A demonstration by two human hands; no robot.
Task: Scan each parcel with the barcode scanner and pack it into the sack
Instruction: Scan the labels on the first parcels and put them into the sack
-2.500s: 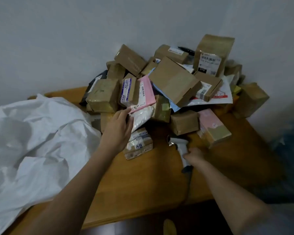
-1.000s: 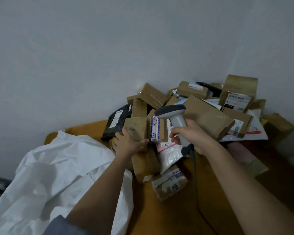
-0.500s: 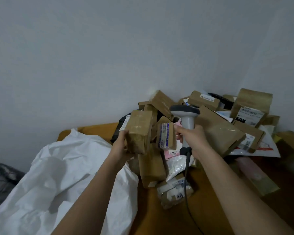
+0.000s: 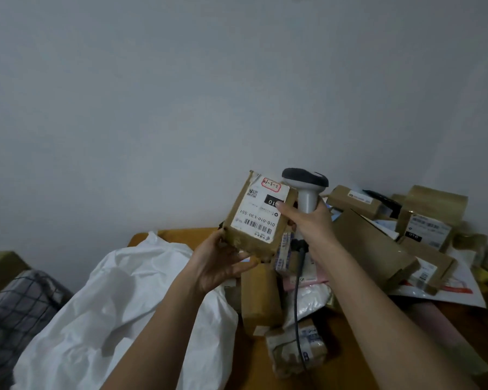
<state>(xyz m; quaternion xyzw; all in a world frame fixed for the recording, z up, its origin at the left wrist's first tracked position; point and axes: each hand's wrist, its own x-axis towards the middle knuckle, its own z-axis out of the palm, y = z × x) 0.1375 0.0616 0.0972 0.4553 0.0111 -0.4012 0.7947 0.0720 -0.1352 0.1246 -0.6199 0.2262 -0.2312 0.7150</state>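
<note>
— Grey wall (image 4: 181, 94) behind, orange table (image 4: 197, 235) below, all of it heaped. Grip first?

— Left hand (image 4: 219, 263) cupped under the box (image 4: 258, 218), fingers curled round its lower edge, label tipped up toward the face. Right hand (image 4: 307, 220) wrapped tight round the scanner (image 4: 306, 184) handle, thumb tip reaching across to press the label's near corner. Both clamped, then; neither free.

— And the scanner head?

— Just above the right hand and beside the box's right edge, pointing away toward the wall, not at the barcode. Cord hanging down from the handle, past the wrist.

— So how to do the scan well?

— Probably: lift that thumb off the label, draw the scanner back from the box, tilt its head down onto the barcode strip along the label's lower part. Keep the box steady, label flat to the beam. Avoid glare from any tape; cannot tell from here whether tape covers the code.

— Then the packing?

— Sack (image 4: 119, 299) lying crumpled just below and left of the left hand, mouth not clearly seen. Best to find the opening before letting go, likely with the left hand alone.

— Anything nearby to mind?

— Pile (image 4: 378, 243) of boxes and mailers right of and beneath the right forearm, loosely stacked. Cord draped over a small parcel there; a snag could pull things down. Dark mesh crate (image 4: 14, 313) far left, beyond the sack.
</note>
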